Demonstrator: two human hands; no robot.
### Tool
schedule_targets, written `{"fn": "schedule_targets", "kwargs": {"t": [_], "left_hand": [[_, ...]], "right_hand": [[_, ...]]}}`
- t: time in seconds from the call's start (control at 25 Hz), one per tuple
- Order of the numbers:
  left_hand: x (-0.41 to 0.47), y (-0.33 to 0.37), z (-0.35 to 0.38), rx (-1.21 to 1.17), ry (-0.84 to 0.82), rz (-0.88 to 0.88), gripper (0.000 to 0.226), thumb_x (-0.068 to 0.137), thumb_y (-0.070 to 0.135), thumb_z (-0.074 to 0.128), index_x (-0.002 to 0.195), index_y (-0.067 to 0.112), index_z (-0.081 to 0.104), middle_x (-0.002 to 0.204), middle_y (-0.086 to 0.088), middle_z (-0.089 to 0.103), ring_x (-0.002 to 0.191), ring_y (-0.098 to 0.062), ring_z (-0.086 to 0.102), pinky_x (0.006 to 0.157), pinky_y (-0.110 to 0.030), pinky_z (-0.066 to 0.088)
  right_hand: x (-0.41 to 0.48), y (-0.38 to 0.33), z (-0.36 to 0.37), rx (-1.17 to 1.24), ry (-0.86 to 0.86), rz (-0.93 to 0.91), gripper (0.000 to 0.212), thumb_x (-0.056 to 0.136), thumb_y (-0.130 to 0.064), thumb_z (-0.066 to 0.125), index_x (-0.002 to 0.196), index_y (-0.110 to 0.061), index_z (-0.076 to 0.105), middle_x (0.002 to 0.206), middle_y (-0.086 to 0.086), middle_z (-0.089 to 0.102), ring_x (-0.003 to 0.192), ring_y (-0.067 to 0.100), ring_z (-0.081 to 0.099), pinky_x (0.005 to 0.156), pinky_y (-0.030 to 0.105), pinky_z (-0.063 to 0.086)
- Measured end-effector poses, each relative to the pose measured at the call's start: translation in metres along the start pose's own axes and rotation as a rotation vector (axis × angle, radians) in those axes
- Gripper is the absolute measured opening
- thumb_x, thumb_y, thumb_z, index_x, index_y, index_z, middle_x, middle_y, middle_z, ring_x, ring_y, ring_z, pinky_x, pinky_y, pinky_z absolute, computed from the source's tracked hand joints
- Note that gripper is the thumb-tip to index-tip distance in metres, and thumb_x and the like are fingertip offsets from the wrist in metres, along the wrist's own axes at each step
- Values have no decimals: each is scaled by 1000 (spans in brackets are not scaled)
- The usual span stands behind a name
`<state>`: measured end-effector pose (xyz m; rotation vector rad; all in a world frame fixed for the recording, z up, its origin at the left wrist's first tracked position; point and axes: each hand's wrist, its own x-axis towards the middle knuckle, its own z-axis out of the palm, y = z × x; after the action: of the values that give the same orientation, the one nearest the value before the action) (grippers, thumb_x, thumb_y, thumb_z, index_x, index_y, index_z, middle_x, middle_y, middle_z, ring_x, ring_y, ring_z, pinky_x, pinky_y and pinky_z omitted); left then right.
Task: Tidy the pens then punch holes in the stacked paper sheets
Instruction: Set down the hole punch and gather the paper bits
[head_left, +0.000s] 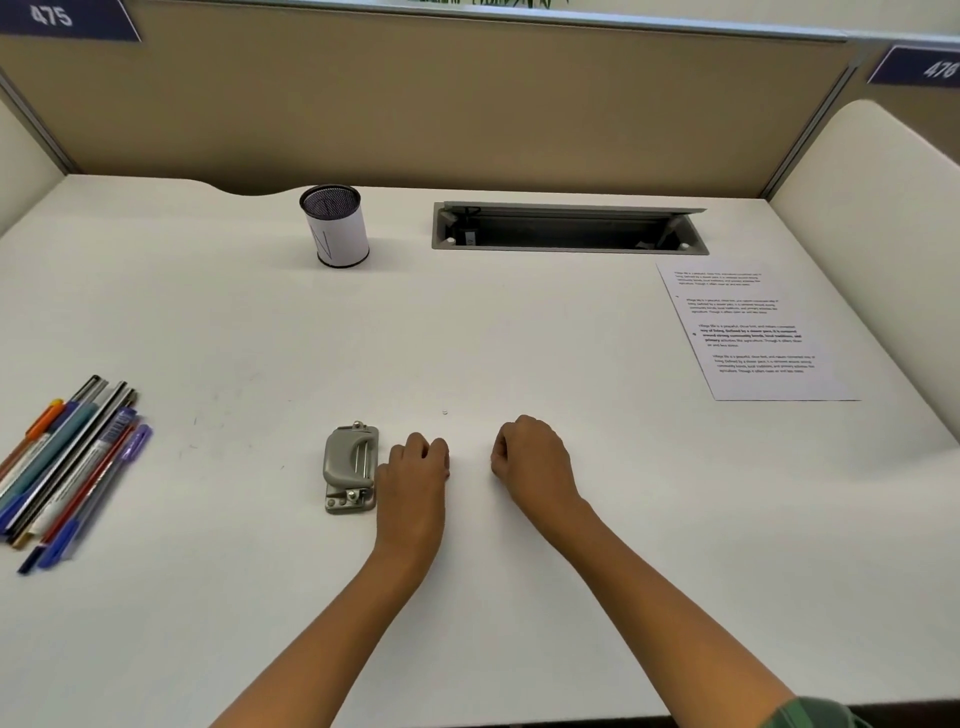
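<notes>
Several pens (67, 467) lie side by side at the desk's left edge, slanting toward the back right. A black mesh pen cup (335, 226) with a white paper wrap stands upright at the back, and it looks empty. Printed paper sheets (753, 332) lie flat at the right. A grey metal hole punch (350, 467) sits in the middle front. My left hand (415, 473) rests on the desk in a loose fist just right of the punch, close to its side. My right hand (530, 460) rests curled a little further right, holding nothing.
An open cable tray slot (569, 228) is set into the white desk (208, 312) behind the middle. A tiny white paper dot (445, 412) lies beyond my hands. Beige partition walls (415, 104) close off the back and sides.
</notes>
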<state>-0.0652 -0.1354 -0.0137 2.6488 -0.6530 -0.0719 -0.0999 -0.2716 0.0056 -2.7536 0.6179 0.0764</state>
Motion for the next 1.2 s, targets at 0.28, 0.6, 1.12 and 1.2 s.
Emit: {"fn": "schedule_targets", "kwargs": {"t": [0.28, 0.6, 1.12, 1.2], "left_hand": [[4, -8, -4, -226, 12, -57, 35, 71, -21, 36, 86, 9, 49, 84, -6, 48, 72, -16, 44, 59, -22, 33], [8, -13, -9, -481, 6, -214, 26, 82, -16, 39, 78, 8, 47, 77, -11, 59, 71, -20, 55, 56, -19, 37], [15, -15, -40, -880, 39, -451, 19, 95, -1, 45, 91, -4, 63, 72, -7, 61, 62, -16, 61, 56, -11, 51], [15, -15, -42, -920, 15, -492, 24, 97, 15, 48, 88, 0, 64, 74, -8, 63, 63, -17, 64, 66, -21, 55]], "right_hand": [[-5, 3, -1, 160, -69, 34, 12, 79, -3, 50, 71, -10, 47, 77, 14, 50, 73, 28, 44, 62, 35, 33], [-15, 29, 1, 689, 77, 181, 14, 81, 1, 51, 76, -7, 41, 66, 2, 47, 55, 12, 36, 51, 22, 30], [-14, 12, 11, 357, 132, -14, 7, 86, -9, 61, 87, -7, 67, 89, 5, 64, 81, 20, 59, 74, 32, 49], [-13, 8, 11, 267, 138, -27, 8, 88, -9, 58, 87, -5, 65, 89, 7, 64, 82, 23, 58, 74, 37, 49]]}}
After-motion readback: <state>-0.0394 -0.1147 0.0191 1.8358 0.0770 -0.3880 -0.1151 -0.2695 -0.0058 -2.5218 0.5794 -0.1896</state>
